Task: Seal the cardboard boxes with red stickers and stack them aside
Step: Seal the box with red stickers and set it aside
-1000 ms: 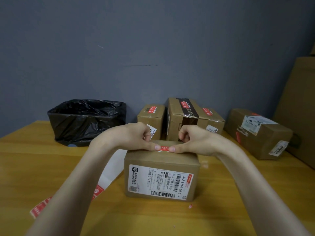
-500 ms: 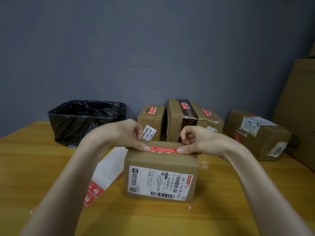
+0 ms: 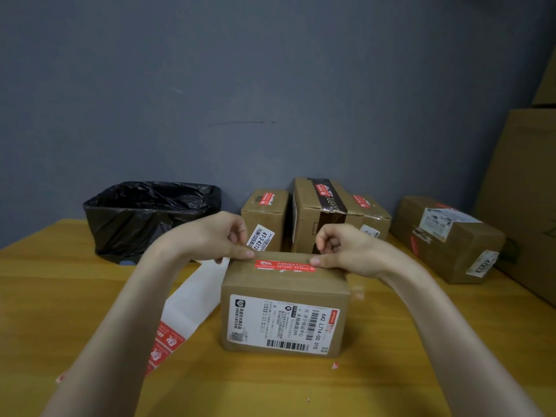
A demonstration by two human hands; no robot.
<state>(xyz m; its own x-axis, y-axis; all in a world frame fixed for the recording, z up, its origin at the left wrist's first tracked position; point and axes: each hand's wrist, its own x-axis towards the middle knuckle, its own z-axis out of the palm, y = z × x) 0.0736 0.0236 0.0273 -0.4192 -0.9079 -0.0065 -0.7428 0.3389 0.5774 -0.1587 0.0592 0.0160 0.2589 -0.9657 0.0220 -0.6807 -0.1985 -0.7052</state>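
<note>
**Front box: sticker on, being pressed flat; move-aside not yet done**

Yellow wood worktop [image 3: 391, 371] against a grey-blue wall [image 3: 270, 85]. The front box [image 3: 285, 314] sits mid-worktop, flaps closed, shipping label twd the camera. A red sticker [image 3: 282, 265] lies flat across its top. The left hand [image 3: 210, 236] is at the sticker's L end and the right hand [image 3: 346, 248] at its R end. On each, fingers are curled in and the thumb is out straight, tip pressing the sticker end; neither grips anything.

Done, as far as shown:
- Behind the front box, by the wall, the small box [image 3: 264, 218], taped box [image 3: 319, 218] and low box [image 3: 371, 219] each carry a red sticker on top.
- Behind-right, the long box [image 3: 445, 239] shows some red, but I can't tell if it's a seal.
- These boxes stand side by side, not piled.

Left to do: prob. finish rubbing this sticker down, then shift the front box back w/ the others. The sticker sheet [image 3: 192, 299], just left of the front box, has more red ones. No unsealed box is in view. The black bin bag [image 3: 150, 215] is behind-left.
</note>
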